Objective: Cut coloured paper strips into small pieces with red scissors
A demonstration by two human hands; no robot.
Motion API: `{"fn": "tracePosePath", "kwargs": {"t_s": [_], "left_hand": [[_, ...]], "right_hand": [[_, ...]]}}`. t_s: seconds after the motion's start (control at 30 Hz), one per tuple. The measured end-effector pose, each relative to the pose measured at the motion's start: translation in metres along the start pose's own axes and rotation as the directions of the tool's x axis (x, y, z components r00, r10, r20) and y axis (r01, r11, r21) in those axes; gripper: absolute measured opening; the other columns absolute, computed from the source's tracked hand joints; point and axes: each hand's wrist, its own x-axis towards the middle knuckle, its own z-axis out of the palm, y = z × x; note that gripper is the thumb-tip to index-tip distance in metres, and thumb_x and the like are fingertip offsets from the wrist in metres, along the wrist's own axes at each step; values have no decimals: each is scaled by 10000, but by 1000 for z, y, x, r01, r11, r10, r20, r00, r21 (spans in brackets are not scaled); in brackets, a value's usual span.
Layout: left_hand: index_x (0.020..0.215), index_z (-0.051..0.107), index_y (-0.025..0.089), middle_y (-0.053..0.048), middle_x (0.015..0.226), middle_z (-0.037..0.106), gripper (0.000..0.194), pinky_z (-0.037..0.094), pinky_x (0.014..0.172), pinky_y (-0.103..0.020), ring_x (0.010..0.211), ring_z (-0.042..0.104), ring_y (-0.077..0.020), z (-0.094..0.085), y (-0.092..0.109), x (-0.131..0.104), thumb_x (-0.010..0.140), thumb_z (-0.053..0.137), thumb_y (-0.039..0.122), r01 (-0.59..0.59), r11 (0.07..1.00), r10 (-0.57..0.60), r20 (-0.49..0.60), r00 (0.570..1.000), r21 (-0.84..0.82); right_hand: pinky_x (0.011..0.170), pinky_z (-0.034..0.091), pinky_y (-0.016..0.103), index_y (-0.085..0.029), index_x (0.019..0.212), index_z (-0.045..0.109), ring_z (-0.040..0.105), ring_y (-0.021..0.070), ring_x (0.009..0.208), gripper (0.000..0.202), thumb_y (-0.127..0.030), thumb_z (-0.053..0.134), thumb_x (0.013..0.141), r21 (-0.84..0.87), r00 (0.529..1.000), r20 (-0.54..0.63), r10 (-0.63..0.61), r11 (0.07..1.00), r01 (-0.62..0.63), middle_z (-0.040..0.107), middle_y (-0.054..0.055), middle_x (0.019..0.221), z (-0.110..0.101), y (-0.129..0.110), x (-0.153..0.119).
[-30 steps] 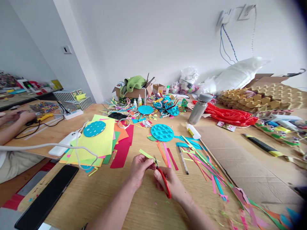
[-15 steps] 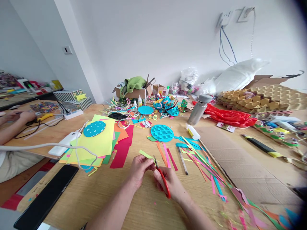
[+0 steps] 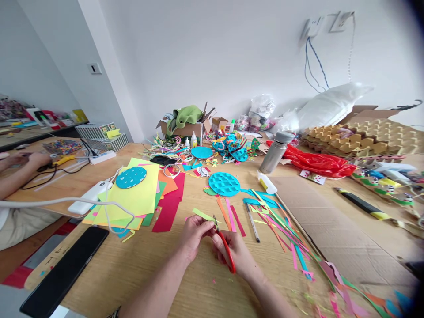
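Observation:
My left hand (image 3: 194, 236) pinches a short yellow-green paper strip (image 3: 202, 215), whose free end points up and to the left. In my right hand (image 3: 234, 251) is a pair of red-handled scissors (image 3: 228, 254), its blades touching the strip beside my left fingertips. Whether the blades are closed on the paper I cannot tell. Just beyond my hands lie orange, pink and red paper strips (image 3: 229, 215). Farther back rests a blue paper disc with a scale-like pattern (image 3: 224, 184). A pen (image 3: 252, 222) lies right of the strips.
Coloured paper sheets (image 3: 135, 198) with a dotted blue disc (image 3: 131, 177) are piled at left, near a black phone (image 3: 66, 271). At right are loose strips (image 3: 281, 225), a glue bottle (image 3: 266, 183), a steel flask (image 3: 275, 153), cardboard (image 3: 331, 229) and a cutter knife (image 3: 361, 203). Another person's hands (image 3: 36, 161) work at far left.
Almost nothing differs. The view has shifted very slightly, and both hands keep their hold on the strip and the scissors.

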Motion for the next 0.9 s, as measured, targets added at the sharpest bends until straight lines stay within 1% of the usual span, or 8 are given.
{"fn": "tracePosePath", "kwargs": {"t_s": [0.23,0.47,0.7,0.9], "left_hand": [[601,649,113,-29,573,605,172,410,585,-247,557,525,-116,0,0,0,582,741,258,3,1000,-3,8,1000,-6],[630,663,114,-24,577,612,170,409,580,-241,556,525,-114,-2,-1,1,573,743,253,3,1000,-3,19,1000,3],[611,618,123,-22,579,605,153,422,589,-248,563,531,-118,-3,-1,1,608,715,241,0,1000,0,23,1000,4],[614,610,123,-14,570,597,146,418,580,-241,554,523,-111,-3,0,1,608,714,226,3,1000,-3,25,1000,7]], "right_hand": [[375,238,202,-181,560,405,351,69,376,557,-698,504,743,-12,1000,-7,-7,1000,6,432,-29,422,0,4,0],[385,256,202,-173,567,427,381,77,389,559,-697,505,743,-18,1000,6,-6,1000,6,455,-18,437,-1,4,1],[386,257,203,-171,575,434,383,77,384,552,-691,508,745,-24,1000,0,1,1000,-1,453,-20,438,-1,2,0],[391,259,205,-172,572,429,384,78,389,542,-678,523,745,-28,1000,1,7,1000,-7,450,-20,441,-1,1,1]]}}
